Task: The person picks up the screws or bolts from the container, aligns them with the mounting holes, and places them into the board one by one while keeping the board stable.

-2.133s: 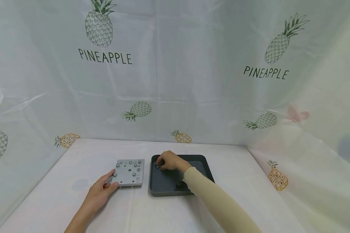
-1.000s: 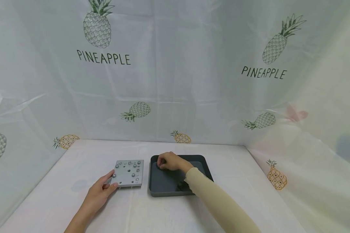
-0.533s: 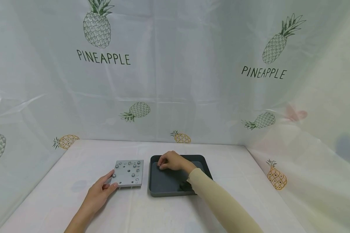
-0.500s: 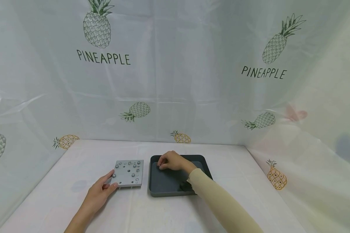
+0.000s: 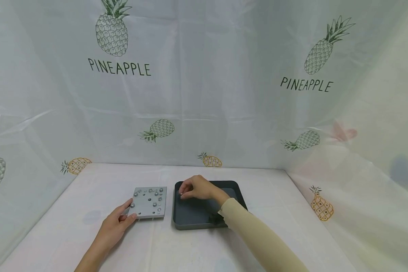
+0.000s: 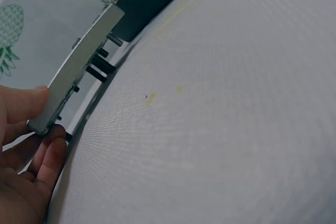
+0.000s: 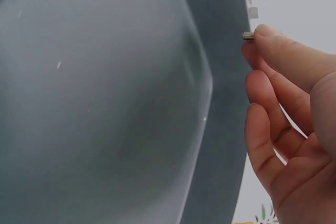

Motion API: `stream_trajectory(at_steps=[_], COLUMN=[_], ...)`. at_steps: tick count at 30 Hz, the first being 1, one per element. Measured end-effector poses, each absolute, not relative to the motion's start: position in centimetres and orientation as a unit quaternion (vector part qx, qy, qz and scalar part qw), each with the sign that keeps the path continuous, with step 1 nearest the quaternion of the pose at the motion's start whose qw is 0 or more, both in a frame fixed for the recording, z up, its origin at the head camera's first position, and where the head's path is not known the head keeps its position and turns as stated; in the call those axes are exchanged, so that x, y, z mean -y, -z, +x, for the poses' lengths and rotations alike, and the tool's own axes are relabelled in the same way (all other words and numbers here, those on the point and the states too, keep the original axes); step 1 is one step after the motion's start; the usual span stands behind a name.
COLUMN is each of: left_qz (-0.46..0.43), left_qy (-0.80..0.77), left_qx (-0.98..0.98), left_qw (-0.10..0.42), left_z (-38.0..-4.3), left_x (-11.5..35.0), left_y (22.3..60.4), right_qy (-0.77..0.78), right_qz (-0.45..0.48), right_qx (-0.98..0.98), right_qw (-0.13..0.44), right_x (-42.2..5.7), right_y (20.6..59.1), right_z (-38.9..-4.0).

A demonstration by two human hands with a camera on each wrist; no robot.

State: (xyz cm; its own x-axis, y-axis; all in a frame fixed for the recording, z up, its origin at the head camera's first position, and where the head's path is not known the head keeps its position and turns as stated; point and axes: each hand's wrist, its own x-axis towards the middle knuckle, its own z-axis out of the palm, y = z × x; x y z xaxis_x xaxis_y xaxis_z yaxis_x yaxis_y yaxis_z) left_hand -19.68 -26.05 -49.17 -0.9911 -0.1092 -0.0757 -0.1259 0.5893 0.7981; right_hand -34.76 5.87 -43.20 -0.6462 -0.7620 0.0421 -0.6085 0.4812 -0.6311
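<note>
In the head view my left hand [image 5: 113, 226] grips the left edge of a flat silver metal plate [image 5: 144, 207], thumb above and fingers below. Several screw heads and holes dot the plate's top. The left wrist view shows it edge-on, tilted in that picture, with screw shanks [image 6: 97, 73] jutting from its underside. My right hand [image 5: 200, 188] is over the back left corner of a dark grey tray [image 5: 192, 217]. Between thumb and forefinger it pinches a small screw [image 7: 248, 35], whose threaded end sticks out; the rest is hidden by the fingertips.
The tray stands just right of the plate on a white-covered table [image 5: 170, 249]. A dark shape [image 5: 215, 218] shows beneath my right wrist near the tray's front. A pineapple-print curtain [image 5: 217, 94] closes off the back and sides.
My right fingers worked low in the tray's back left corner; now the hand has shifted slightly left with a screw tip showing at its fingertips. The left hand and plate stay put.
</note>
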Motion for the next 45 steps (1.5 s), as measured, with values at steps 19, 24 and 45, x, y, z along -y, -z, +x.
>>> stream_trajectory(at_steps=[19, 24, 45], left_qz=[-0.066, -0.068, -0.061], left_qy=[-0.46, -0.458, -0.466], left_qx=[-0.886, -0.886, -0.882], left_qw=[0.012, 0.011, 0.01], left_z=[-19.6, -19.7, -19.6], left_x=[26.1, 26.1, 26.1], left_y=[49.0, 49.2, 49.1], right_qy=[0.365, 0.355, 0.321], right_qz=[-0.437, -0.449, -0.464], right_qx=[-0.809, -0.805, -0.81], right_qw=[0.147, 0.154, 0.159], right_x=[-2.5, -1.2, 1.7], right_y=[43.1, 43.4, 43.7], right_z=[-32.7, -32.2, -31.3])
